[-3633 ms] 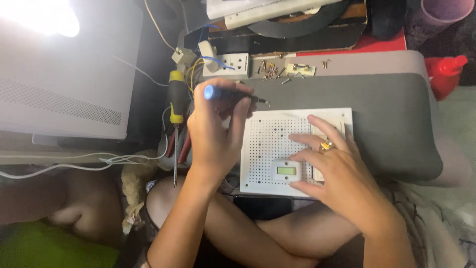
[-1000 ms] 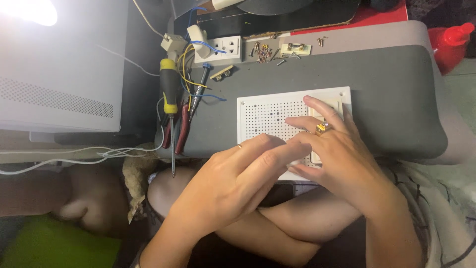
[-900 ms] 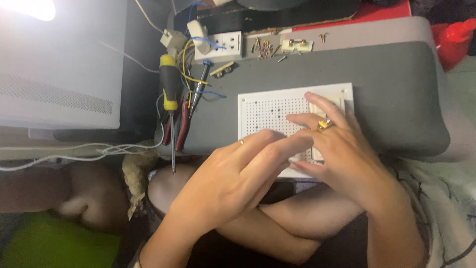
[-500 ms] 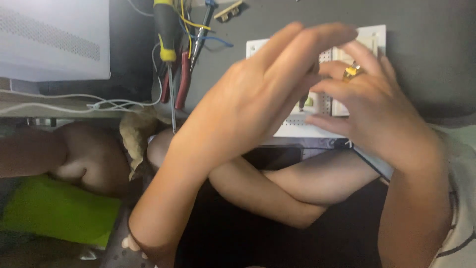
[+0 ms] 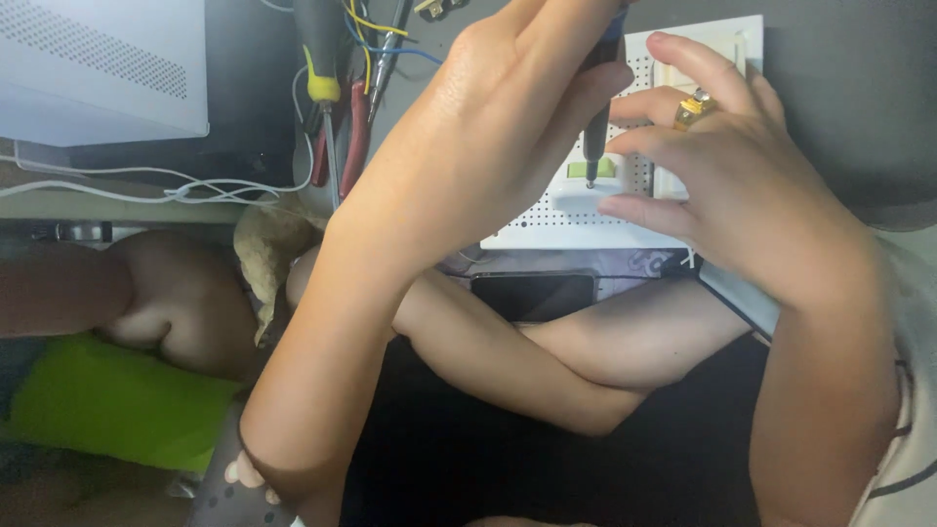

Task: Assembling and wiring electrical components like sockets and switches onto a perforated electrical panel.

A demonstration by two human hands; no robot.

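Your left hand (image 5: 508,117) pinches the thin screwdriver (image 5: 597,127) upright; your right hand (image 5: 742,185), fingers spread, steadies the white perforated panel (image 5: 586,210), likely light, brittle plastic: grip its edges.

Yellow-handled screwdriver (image 5: 322,88), dark phone (image 5: 532,293)

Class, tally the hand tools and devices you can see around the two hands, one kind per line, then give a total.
Dark screwdriver held in the left hand, tip on the panel: 1
Yellow-collared screwdriver: 1
Red-handled pliers: 1
White perforated panel under the right hand: 1
Dark phone on the lap: 1
Total: 5
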